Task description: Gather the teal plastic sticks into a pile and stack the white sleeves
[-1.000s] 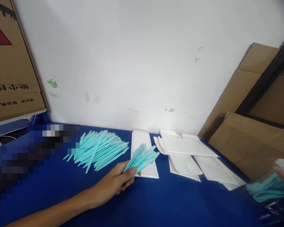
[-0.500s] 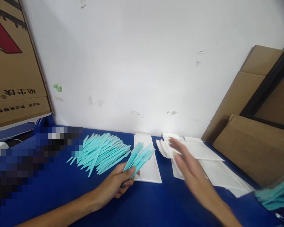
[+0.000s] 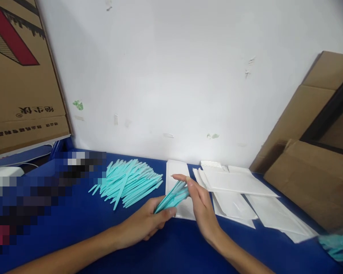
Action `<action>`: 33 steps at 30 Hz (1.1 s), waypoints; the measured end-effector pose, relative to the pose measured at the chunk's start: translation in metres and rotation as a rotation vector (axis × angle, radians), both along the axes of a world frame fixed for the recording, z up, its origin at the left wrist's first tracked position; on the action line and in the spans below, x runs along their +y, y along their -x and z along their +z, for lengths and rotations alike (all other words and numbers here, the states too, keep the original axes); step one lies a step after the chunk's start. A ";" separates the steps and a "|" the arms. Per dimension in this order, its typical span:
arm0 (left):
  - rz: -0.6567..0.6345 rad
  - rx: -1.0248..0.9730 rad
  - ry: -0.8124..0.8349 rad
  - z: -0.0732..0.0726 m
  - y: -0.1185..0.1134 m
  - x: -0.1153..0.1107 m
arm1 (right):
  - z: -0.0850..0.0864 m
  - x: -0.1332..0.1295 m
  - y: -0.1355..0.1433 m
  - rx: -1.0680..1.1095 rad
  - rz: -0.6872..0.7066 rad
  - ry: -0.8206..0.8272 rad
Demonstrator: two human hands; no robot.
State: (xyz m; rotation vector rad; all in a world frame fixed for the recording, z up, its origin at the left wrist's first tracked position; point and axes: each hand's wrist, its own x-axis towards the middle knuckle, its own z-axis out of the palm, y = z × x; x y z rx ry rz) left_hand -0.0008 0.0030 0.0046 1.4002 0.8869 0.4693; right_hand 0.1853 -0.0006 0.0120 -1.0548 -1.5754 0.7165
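A blue table [image 3: 171,247] stands against a white wall [image 3: 171,76], with cardboard boxes [image 3: 308,167] to the right. The left hand [image 3: 144,224] is closed around a small bundle of teal plastic sticks [image 3: 173,196], held just above a white pouch [image 3: 178,190]. The right hand [image 3: 198,205] is open, fingers extended, fingertips touching the bundle's far end. A loose pile of teal sticks [image 3: 128,180] lies to the left. Further white pouches [image 3: 240,194] lie fanned out to the right.

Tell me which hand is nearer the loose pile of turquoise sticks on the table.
Left. The left hand lies just below-right of the pile; the right hand is farther right, at the held bundle.
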 end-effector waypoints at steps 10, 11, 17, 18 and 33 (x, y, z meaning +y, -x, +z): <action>-0.057 0.086 -0.222 0.007 0.002 0.003 | -0.011 -0.001 -0.005 -0.105 0.088 0.067; -0.019 0.117 -0.357 0.009 0.002 0.002 | -0.012 0.001 -0.008 -0.137 0.061 0.051; 0.255 0.678 -0.773 0.010 0.008 0.000 | -0.016 0.014 -0.018 -0.733 0.034 -0.155; 0.268 0.760 -0.801 0.009 0.009 0.000 | -0.016 0.015 -0.018 -0.840 0.021 -0.184; 0.237 1.275 -1.107 -0.017 -0.005 0.004 | -0.012 0.007 -0.011 -0.998 -0.165 -0.313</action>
